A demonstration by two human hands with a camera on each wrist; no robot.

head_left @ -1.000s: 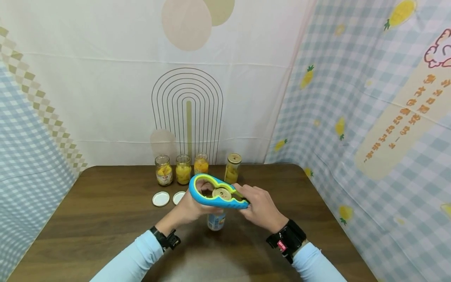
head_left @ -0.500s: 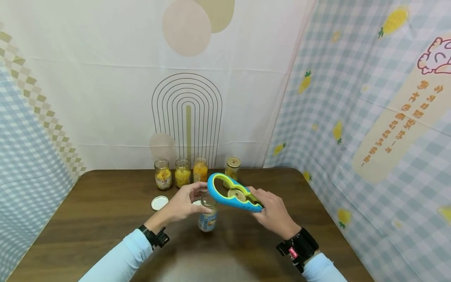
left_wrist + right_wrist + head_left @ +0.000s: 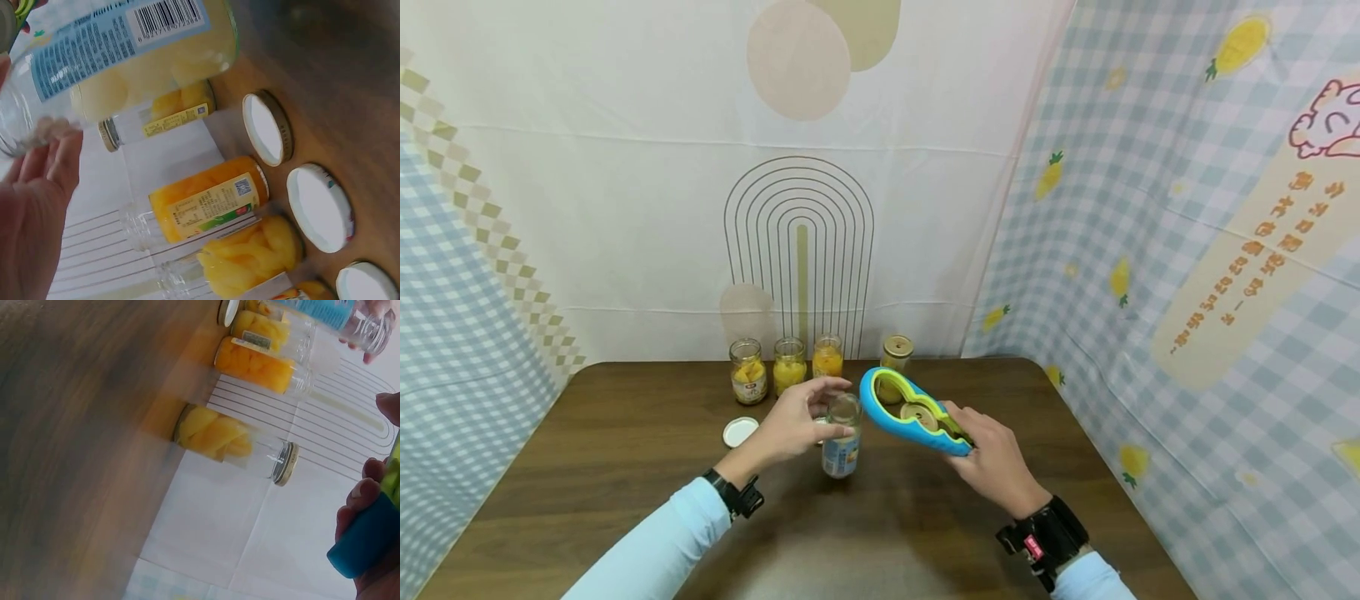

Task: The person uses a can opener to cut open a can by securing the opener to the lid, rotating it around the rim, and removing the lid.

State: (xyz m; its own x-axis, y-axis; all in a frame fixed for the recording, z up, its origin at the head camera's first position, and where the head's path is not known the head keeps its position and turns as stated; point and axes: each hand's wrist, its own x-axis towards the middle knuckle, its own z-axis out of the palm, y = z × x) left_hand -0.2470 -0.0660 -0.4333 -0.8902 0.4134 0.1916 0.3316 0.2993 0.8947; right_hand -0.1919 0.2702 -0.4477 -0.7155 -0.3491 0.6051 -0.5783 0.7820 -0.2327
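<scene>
My left hand holds a glass jar with a blue label, thumb on the near side and fingers behind. The jar's mouth is uncovered. Pale fruit pieces show through its glass in the left wrist view, beside a barcode on the label. My right hand grips the handles of a blue and green jar opener, which is up in the air to the right of the jar. A gold lid sits between the opener's toothed arms.
Behind stand several uncovered jars of yellow and orange fruit, and right of them a jar with a gold lid. White-faced lids lie on the brown table before the jars. Patterned cloths hang around the table.
The opener, with the gold lid in it, has come off the jar and moved right with my right hand. My left hand and the jar have shifted slightly left.
</scene>
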